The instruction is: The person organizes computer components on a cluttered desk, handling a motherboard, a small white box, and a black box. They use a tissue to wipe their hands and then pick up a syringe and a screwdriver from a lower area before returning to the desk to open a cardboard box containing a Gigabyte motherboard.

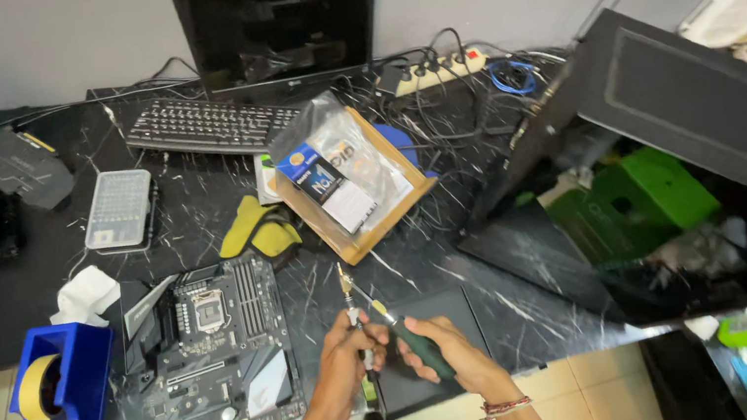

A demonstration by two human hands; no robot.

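Observation:
My right hand [443, 347] grips a screwdriver [410, 333] with a dark green handle, its shaft angled up and to the left. My left hand [346, 352] pinches a second slim tool with a yellow band [348, 296] close to the screwdriver's shaft, so the two tools cross just above my fingers. Both hands hover over the near edge of the black marbled table [518, 302]. A computer motherboard [217, 360] lies flat to the left of my left hand.
A blue tape dispenser [64, 399] stands at the near left. A cardboard tray with bagged parts [351, 183], a keyboard [205, 125], a dark monitor [279, 25] and a power strip [436, 70] sit further back. An open black computer case [685, 160] fills the right.

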